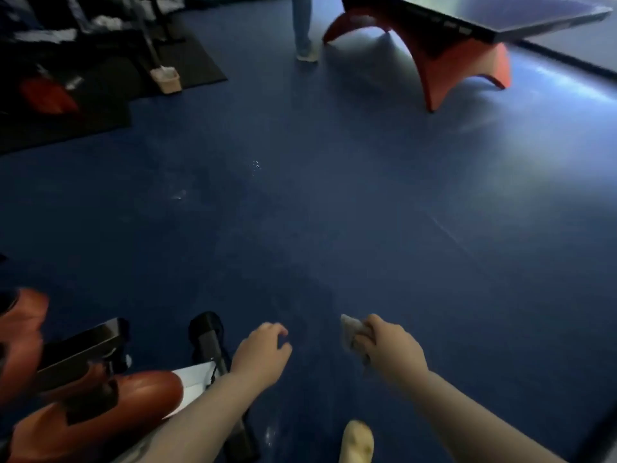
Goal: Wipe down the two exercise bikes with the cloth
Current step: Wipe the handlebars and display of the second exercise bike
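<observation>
My right hand (pixel 389 342) is curled around a small crumpled grey-beige cloth (pixel 352 330), which pokes out past my knuckles toward the middle of the floor. My left hand (pixel 263 350) holds nothing; its fingers hang loosely bent over the dark blue smooth floor (pixel 334 212).

Just left of my left forearm stands the near orange-and-black exercise bike (pixel 100 399), its black base bar (pixel 213 352) reaching out beside my wrist. A second orange-and-black exercise bike (pixel 50 91) sits well apart at the far left on a black rubber mat (pixel 187 58), too dark and blurred to make out in detail.

Between them lies a wide stretch of open blue floor. At its far right edge stands a table-tennis table with a dark top and curved orange legs (pixel 467 61); beside it are another person's leg and pale shoe (pixel 305 45). My own pale yellow shoe (pixel 356 441) shows at the bottom.
</observation>
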Available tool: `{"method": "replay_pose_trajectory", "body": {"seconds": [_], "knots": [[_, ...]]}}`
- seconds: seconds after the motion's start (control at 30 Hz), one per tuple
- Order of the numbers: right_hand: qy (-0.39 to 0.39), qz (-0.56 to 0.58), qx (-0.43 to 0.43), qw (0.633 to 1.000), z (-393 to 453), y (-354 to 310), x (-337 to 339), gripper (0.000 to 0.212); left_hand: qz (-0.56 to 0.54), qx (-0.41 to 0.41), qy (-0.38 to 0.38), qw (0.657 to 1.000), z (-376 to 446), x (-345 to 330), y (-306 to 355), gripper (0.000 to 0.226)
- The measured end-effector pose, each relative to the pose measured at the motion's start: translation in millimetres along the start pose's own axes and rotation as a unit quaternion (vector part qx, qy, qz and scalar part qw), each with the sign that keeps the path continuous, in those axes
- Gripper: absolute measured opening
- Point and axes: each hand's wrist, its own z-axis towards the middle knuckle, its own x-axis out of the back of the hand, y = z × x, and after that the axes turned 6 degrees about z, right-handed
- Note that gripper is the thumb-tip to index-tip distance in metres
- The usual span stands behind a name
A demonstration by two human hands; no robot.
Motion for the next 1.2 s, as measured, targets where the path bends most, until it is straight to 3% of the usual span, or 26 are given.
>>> {"method": "replay_pose_trajectory", "body": {"seconds": [0.1,0.2,0.5,0.67,0.93,1.07,1.2], "knots": [[-0.004,-0.030,0.017,0.999,41.0,9.0,34.8,0.016,-0.020,0.056,-0.008,0.998,17.7,-3.2,11.2,0.034],[-0.036,-0.070,0.022,0.997,80.4,0.3,49.0,0.017,-0.081,0.107,0.036,0.990,24.2,4.6,13.5,0.030],[-0.145,-0.120,0.188,0.964,192.8,-124.8,13.5,0.015,-0.151,0.295,0.133,0.934,62.3,46.4,-75.8,0.026],[-0.177,-0.207,0.236,0.933,261.0,-196.2,14.4,0.015,-0.188,0.317,0.140,0.919,121.3,91.3,-92.8,0.029],[-0.134,-0.230,0.287,0.920,365.8,-295.9,37.9,0.017,-0.171,0.289,0.160,0.928,218.1,191.3,-108.7,0.032],[-0.157,-0.258,0.311,0.901,416.3,-350.3,32.4,0.017,-0.200,0.300,0.181,0.915,258.7,221.4,-130.4,0.032],[-0.190,-0.269,0.363,0.872,472.9,-413.0,14.8,0.018,-0.238,0.362,0.194,0.880,289.1,242.2,-175.7,0.031]]}}
